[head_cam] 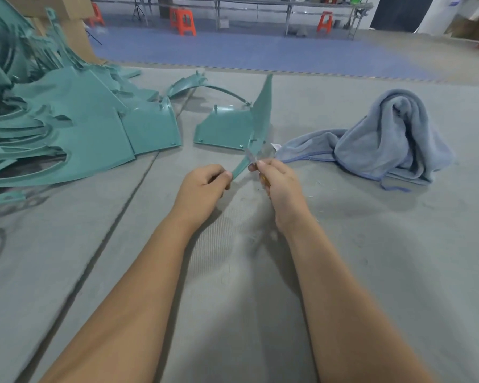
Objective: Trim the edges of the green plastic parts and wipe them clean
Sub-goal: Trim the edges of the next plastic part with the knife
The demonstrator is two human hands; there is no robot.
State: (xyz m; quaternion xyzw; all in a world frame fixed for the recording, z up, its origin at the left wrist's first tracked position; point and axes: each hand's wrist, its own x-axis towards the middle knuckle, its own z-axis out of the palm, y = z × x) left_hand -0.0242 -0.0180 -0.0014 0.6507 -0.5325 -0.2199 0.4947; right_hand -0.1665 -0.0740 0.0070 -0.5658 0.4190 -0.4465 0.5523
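On a grey mat [343, 244], the left hand [202, 189] pinched the near tip of a teal green plastic part [227, 128]; the right hand [277, 181] gripped a small knife [251, 156] against its edge. A blue towel [385, 139] lay nearby.

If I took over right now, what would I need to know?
Left hand pinches the near tip of the green part on the grey mat. Right hand grips a small knife, blade at that part's edge. Trimming is under way; how much is done can't be told. Pile of green parts waits at left. Blue towel lies at right, untouched. Left: finish trimming, wipe, then the pile.
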